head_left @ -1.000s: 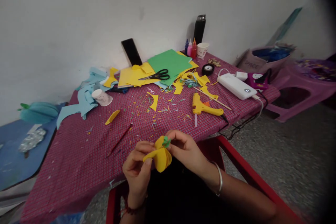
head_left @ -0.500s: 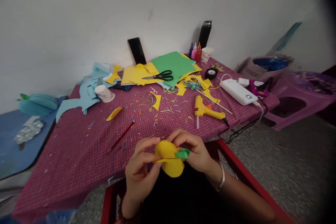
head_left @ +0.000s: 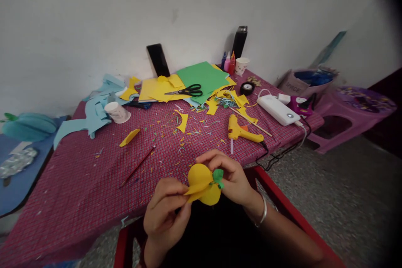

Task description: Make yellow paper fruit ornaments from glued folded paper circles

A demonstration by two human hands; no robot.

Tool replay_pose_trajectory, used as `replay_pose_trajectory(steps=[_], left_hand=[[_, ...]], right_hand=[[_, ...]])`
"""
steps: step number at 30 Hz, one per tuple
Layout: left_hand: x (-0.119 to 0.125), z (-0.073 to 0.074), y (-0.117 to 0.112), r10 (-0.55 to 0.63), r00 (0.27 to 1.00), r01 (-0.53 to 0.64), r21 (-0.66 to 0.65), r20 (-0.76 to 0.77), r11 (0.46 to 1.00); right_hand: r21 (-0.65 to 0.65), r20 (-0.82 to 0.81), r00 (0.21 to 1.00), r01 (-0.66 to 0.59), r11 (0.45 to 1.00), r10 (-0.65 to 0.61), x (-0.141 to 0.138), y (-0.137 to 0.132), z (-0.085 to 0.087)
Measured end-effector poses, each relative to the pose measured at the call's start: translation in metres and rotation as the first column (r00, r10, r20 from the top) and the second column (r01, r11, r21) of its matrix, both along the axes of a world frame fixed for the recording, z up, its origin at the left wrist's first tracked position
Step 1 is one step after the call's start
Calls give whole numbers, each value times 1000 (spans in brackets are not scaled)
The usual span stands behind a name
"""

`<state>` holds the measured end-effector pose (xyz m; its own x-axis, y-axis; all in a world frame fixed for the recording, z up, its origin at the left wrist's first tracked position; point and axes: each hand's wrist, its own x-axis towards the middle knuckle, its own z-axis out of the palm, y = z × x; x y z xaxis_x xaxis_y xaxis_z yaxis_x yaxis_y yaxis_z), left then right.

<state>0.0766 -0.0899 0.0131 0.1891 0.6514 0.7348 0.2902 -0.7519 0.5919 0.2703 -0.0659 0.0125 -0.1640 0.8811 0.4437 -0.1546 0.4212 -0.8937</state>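
Observation:
Between my hands, above my lap at the table's front edge, is a yellow paper fruit made of rounded folded leaves, with a green paper leaf at its right end. My left hand pinches the edges of its yellow leaves between thumb and fingers. Behind and to the right, my right hand grips the fruit near the green leaf; some of its fingertips are hidden behind the paper. On the table beyond lies a loose yellow folded paper piece, left of my hands, with a pencil nearer to me.
A yellow glue gun lies at the right, its cord hanging over the edge. Black scissors rest on coloured sheets. A paper cup lies tipped by blue scraps. A white power bank sits at the right.
The yellow fruit has turned in my hands: its leaves now point more toward my left hand and the green leaf stands more upright. The camera view has shifted slightly to the right.

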Motion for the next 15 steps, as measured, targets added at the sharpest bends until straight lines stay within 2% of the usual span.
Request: replay_pose_trajectory(steps=[7,11,15], left_hand=[[4,-9,4,256,963,-255,-27,86,967],[3,-16,2,359,933,-357,97,-6,929],[3,-24,-3,398,914,-371,239,-78,897]], right_hand=[[1,109,994,29,1000,-29,-3,-3,-1],[-63,70,993,101,993,-97,-10,-6,-4],[-160,-69,984,150,976,-162,-18,-6,-6]])
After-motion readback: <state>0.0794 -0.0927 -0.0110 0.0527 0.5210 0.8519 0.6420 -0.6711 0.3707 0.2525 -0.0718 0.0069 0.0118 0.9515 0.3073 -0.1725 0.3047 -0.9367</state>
